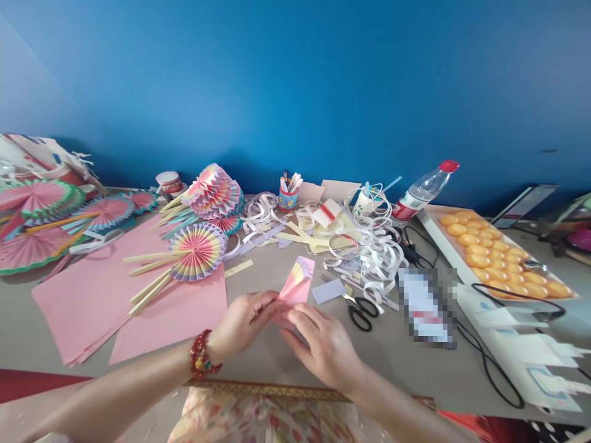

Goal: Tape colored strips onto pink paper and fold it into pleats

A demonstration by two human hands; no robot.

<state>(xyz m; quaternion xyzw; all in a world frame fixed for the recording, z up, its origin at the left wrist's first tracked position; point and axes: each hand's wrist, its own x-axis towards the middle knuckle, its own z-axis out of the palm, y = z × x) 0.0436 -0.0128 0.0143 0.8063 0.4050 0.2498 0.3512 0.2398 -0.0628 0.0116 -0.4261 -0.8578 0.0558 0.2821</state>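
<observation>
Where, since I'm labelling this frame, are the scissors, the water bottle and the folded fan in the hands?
scissors point(361, 313): head view, on the black handles.
water bottle point(425, 186): head view, on its clear body.
folded fan point(298, 278): head view, on the striped pleats near its top.

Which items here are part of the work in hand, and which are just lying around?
In hand: pleated paper, pinched between left hand and right hand.
Lying about: finished fan, pink sheets, scissors, water bottle, tray of orange pieces.
</observation>
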